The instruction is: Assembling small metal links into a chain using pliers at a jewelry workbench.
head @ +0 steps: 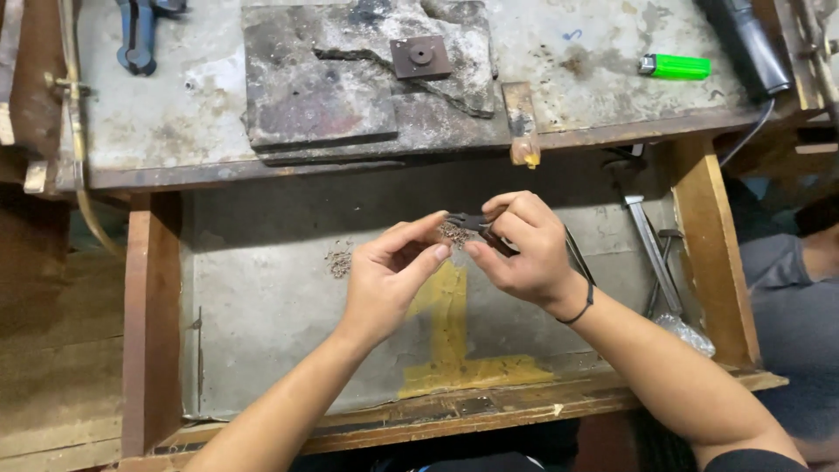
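Standing right here: the right hand (523, 253) pinches small pliers (469, 221) pointing left at a tiny chain bit (454, 233) nipped between the left hand (389, 280) thumb and forefinger, both hovering over the open wooden drawer (150, 323).

2 hands (384, 275) (524, 249), 1 tweezers (476, 222), 1 green lighter (675, 66), 1 square metal plate (420, 56), 1 wooden drawer (149, 315).
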